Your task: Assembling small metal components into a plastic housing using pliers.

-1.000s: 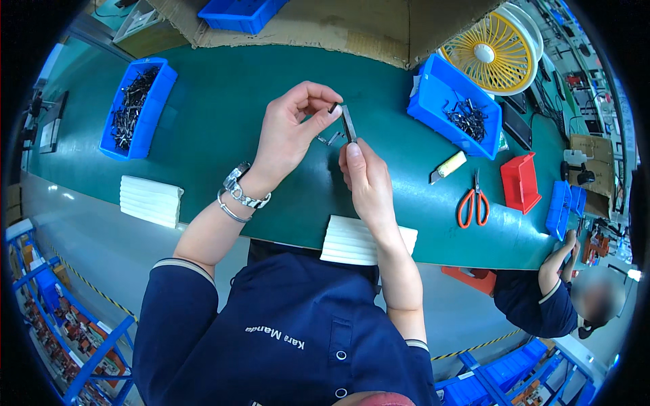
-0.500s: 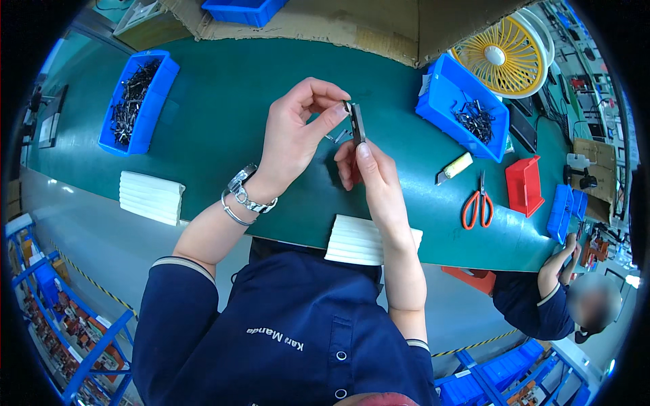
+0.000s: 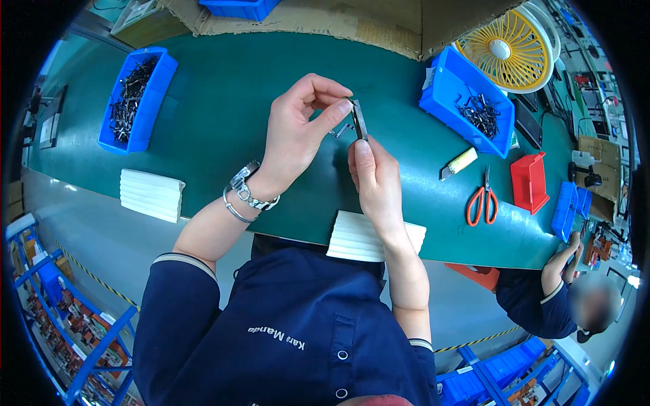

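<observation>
Bins (image 3: 155, 95) (image 3: 439, 105) either side hold dark parts (image 3: 128, 101) (image 3: 479, 114) (left hand (image 3: 296, 128) pinches a piece (image 3: 353, 103), right hand (image 3: 379, 177) grips a bar (image 3: 360, 123)).

Held bar (image 3: 360, 122) shows dark grey, desk (image 3: 230, 81) deep green, left bin (image 3: 155, 105) and right bin (image 3: 445, 84) blue, small bin (image 3: 529, 184) red, scissors (image 3: 476, 207) orange-red-handled, fan (image 3: 518, 46) yellow and white, floor tape (image 3: 95, 276) striped yellow-black.
</observation>
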A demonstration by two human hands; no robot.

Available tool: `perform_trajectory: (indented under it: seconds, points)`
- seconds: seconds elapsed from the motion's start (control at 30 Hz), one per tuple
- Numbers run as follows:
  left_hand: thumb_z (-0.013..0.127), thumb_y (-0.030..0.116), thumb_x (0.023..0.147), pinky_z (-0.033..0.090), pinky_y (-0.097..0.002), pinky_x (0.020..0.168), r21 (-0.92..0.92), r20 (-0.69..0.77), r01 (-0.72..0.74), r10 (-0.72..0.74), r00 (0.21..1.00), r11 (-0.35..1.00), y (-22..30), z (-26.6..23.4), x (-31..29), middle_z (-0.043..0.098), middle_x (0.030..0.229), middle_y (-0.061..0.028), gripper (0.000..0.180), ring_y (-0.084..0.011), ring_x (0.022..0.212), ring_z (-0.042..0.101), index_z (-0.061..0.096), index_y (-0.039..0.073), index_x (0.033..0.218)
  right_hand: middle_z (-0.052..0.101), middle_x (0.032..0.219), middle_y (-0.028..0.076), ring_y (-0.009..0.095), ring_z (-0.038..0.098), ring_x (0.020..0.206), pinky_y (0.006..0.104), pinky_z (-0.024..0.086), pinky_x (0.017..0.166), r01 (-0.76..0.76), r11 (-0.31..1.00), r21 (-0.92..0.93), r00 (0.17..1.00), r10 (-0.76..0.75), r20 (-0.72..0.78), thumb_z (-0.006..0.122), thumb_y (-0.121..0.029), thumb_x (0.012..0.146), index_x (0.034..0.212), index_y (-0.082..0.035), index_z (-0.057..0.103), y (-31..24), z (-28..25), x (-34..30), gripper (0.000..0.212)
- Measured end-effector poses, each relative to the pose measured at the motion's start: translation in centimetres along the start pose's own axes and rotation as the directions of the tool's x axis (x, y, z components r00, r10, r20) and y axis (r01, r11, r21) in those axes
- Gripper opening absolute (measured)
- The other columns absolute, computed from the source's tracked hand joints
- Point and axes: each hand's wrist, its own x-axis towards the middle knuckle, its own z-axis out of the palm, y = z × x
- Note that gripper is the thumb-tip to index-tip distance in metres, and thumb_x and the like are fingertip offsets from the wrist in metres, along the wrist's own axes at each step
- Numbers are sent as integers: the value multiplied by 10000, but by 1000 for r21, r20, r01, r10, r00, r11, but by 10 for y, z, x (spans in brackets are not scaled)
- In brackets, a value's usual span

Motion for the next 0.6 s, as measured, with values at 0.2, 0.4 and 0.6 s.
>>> perform_trajectory:
  seconds: [0.2, 0.4, 0.6]
  points:
    - [656, 31, 846, 475, -225, 762, -37, -38, -52, 51, 998, 998, -1, -1, 1, 628, 930, -49, 147, -96, 833, 588, 603, -4, 978, 454, 616, 37, 139, 434, 551, 325, 361, 518, 34, 988, 154, 999, -40, 37, 466, -314, 971, 838, -18, 539, 1, -5, 6, 332]
    - [649, 75, 867, 470, -221, 778, -137, -9, 64, -66, 998, 989, -3, 3, 2, 628, 937, -50, 179, -93, 856, 587, 588, 3, 1018, 415, 653, -43, 51, 370, 564, 222, 298, 494, -30, 893, 449, 999, 19, 27, 547, -237, 930, 884, -36, 541, -2, -7, 5, 206]
    - [604, 68, 892, 446, -232, 839, -141, 152, 200, -179, 972, 970, -4, 8, -3, 581, 981, -33, 185, -103, 923, 565, 557, 14, 1062, 438, 668, -50, 38, 373, 580, 203, 295, 509, -24, 847, 530, 999, 40, -20, 600, -179, 890, 867, -39, 534, -7, -11, 3, 156]
